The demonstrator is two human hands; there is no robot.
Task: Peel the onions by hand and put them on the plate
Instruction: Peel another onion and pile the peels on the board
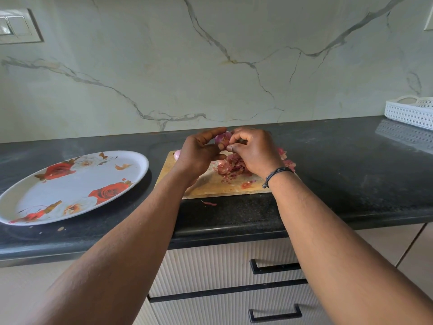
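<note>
Mid-frame, I see left hand [199, 152] cupping the red onion [222, 140], right hand [253, 151] pinching its skin (peel pile below); I'd turn onion w/ left, strip downward.

Hidden and cut-off parts around the chopping board [210, 184]

Above the board, the onion [222, 140] shows only a purple patch between the left hand [199, 156] and the right hand [255, 153]; the rest is covered by fingers, and how much skin remains cannot be told. At the board's far left corner, a second pale onion [177, 155] peeks out from behind the left hand, mostly hidden. The right hand and wrist cover part of the pile of peels [230, 167] on the board. Left of the board, the flowered plate [70, 184] is slightly clipped by the picture's edge. Far right of the board, the white basket [410, 111] is cut off, its contents unseen.
</note>
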